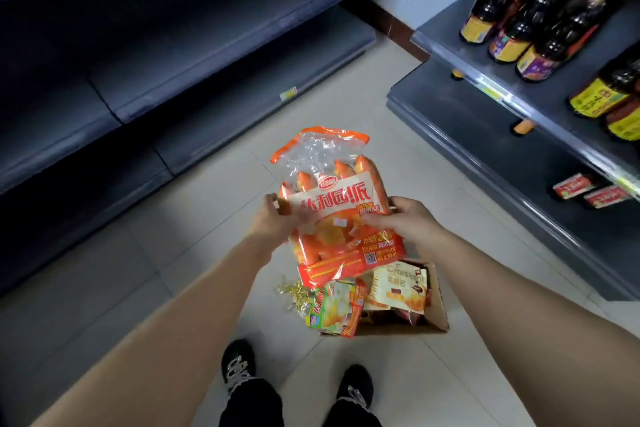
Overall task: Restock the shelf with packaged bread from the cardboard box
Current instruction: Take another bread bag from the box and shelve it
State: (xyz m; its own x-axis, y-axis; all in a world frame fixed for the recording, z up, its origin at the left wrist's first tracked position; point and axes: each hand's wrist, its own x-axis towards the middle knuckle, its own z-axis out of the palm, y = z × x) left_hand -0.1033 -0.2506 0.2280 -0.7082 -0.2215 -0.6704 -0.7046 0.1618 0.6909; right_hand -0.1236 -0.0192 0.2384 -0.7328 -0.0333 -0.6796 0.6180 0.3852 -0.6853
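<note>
I hold a large orange bread bag point(332, 204) with a clear top upright above the floor. My left hand point(273, 222) grips its left edge and my right hand point(405, 218) grips its right side, both at mid-height. Below it the cardboard box point(438, 308) stands open on the floor, holding more packs: a white croissant pack point(398, 288) and a green and yellow pack point(334, 310) leaning over the box's left rim. The dark grey shelves point(194, 45) at the left hold no goods in view.
A second shelf unit point(485, 135) at the right carries dark sauce bottles point(540, 21) and small red packets point(588, 191). A gold tinsel piece point(294, 295) lies on the tiled floor left of the box. My two black shoes point(239, 364) stand near the bottom edge.
</note>
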